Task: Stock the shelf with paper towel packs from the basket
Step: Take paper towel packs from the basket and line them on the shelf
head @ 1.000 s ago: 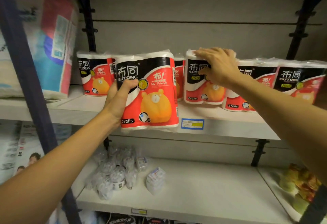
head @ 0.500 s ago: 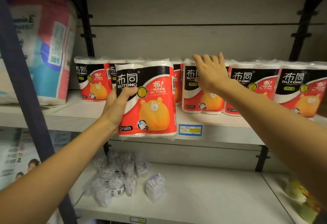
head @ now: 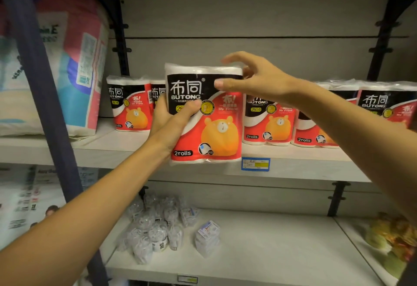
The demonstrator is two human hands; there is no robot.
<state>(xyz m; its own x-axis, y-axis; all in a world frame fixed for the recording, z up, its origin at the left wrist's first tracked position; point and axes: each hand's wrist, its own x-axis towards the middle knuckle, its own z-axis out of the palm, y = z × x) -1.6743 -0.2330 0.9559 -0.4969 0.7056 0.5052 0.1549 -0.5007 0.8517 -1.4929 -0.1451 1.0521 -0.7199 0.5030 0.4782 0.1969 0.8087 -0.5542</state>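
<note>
The left hand (head: pixel 174 119) grips a pack (head: pixel 204 114) by its left edge, held up before the shelf (head: pixel 293 161) lip; the right hand (head: pixel 255 78) hovers spread at its top corner, holding nothing — best steady that corner, then slide the pack upright into the gap between the shelved packs (head: pixel 268 121).

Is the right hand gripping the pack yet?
No, the right hand is open beside the pack; only the left hand grips it.

Two bare forearms — no sleeves, left hand (head: pixel 173 118) ringless
</note>
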